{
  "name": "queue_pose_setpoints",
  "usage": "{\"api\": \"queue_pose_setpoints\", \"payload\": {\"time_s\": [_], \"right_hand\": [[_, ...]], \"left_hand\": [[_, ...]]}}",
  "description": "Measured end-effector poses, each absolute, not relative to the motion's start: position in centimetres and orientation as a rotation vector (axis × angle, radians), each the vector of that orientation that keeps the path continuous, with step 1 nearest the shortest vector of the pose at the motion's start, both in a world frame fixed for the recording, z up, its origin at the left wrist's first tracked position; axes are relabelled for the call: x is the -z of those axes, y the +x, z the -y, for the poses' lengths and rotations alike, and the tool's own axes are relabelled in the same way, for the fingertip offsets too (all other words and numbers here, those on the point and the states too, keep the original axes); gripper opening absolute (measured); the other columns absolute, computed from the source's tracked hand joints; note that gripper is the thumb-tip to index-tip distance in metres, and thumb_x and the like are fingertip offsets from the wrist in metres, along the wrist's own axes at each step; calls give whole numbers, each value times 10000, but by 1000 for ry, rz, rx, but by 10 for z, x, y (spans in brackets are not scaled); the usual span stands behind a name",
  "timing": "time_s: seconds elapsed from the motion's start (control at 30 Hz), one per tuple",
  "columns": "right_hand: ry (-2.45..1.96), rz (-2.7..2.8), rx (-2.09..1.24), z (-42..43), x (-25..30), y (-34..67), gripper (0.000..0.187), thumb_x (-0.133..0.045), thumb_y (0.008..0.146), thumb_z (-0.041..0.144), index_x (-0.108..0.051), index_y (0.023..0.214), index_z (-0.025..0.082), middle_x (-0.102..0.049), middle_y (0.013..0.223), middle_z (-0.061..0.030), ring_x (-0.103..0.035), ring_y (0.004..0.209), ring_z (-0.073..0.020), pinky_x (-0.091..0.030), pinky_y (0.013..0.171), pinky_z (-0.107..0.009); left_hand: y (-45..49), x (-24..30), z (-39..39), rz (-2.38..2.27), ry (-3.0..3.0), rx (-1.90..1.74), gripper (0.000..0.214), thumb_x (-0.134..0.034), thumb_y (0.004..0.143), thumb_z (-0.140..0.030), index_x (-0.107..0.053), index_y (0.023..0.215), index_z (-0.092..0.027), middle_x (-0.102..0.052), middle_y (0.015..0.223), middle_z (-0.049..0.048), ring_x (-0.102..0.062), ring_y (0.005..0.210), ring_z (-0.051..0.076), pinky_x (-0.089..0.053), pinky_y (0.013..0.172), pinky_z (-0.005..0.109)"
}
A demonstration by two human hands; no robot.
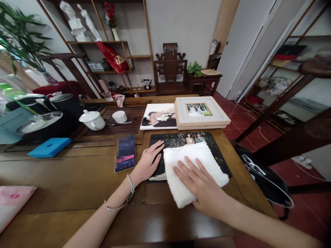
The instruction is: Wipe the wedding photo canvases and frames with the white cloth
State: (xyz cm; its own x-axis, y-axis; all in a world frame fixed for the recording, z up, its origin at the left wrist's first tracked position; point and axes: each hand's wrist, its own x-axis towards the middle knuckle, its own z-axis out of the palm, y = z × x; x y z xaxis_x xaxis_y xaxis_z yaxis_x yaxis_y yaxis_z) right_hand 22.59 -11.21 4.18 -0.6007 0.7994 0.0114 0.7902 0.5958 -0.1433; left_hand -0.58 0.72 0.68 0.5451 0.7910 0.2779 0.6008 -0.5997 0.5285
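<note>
A dark photo panel (178,137) showing two people lies flat on the wooden table. Under my right hand (195,181) is a white fluffy cloth (191,153); the fingers are stretched out and pressed flat on it. The cloth covers much of the panel's middle and overhangs its near edge. My left hand (150,160) rests on the panel's left side, fingers extended, with bracelets on the wrist. Left of that hand lies a phone (125,153) with a lit screen.
Behind the panel are a white-edged photo print (159,117) and a pale wooden picture frame (222,117). On the left stand a lidded white teapot (92,120), a small white cup (119,117), a blue block (49,147) and a glass-lidded pan (40,125). The table's right edge borders red floor tiles.
</note>
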Motion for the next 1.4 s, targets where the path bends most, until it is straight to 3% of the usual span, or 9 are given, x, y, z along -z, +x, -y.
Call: {"api": "queue_pose_setpoints", "payload": {"time_s": [0.27, 0.43, 0.6, 0.8, 1.1, 1.4], "right_hand": [[-1694, 2487, -96, 92, -34, 308, 882, -455, 649, 61, -327, 1517, 147, -349, 1562, -119, -202, 1469, -322, -246, 1156, -591], [-1859, 2435, -27, 55, -40, 306, 809, -477, 682, 81, -374, 1485, 84, -375, 1538, -177, -255, 1441, -391, -290, 1120, -618], [-1708, 2627, -58, 27, -52, 246, 825, -552, 698, 120, -342, 1493, 49, -328, 1558, -200, -223, 1434, -449, -227, 1125, -648], [-1518, 2666, -139, 20, -52, 226, 811, -565, 708, 143, -361, 1492, 114, -342, 1561, -166, -208, 1458, -382, -194, 1145, -615], [-1730, 2427, -15, 34, -34, 322, 811, -489, 661, 106, -413, 1469, 129, -396, 1537, -127, -259, 1453, -325, -240, 1153, -573], [-1809, 2488, 176, 48, -35, 269, 800, -538, 689, 139, -377, 1469, 63, -420, 1499, -226, -292, 1406, -457, -289, 1093, -652]], "left_hand": [[-5, -11, -6, -1149, 2403, -675, 423, -356, 999, -255, -486, 1400, -225, -437, 1523, 102, -358, 1440, 239, -302, 1159, 502], [-6, -9, -6, -1151, 2412, -654, 429, -341, 1002, -252, -473, 1409, -212, -423, 1531, 106, -344, 1446, 234, -299, 1158, 507], [-6, -6, -7, -1147, 2421, -676, 427, -351, 1000, -255, -479, 1406, -223, -426, 1531, 101, -349, 1444, 237, -309, 1155, 506], [-6, -6, -7, -1136, 2426, -694, 429, -359, 998, -245, -472, 1412, -233, -435, 1525, 104, -363, 1437, 237, -306, 1155, 519], [-5, -10, -6, -1145, 2399, -676, 426, -356, 997, -251, -485, 1402, -227, -438, 1523, 101, -356, 1440, 237, -302, 1159, 510], [-5, -8, -6, -1152, 2399, -693, 427, -356, 992, -241, -490, 1398, -232, -448, 1516, 98, -363, 1437, 235, -308, 1154, 501]]}}
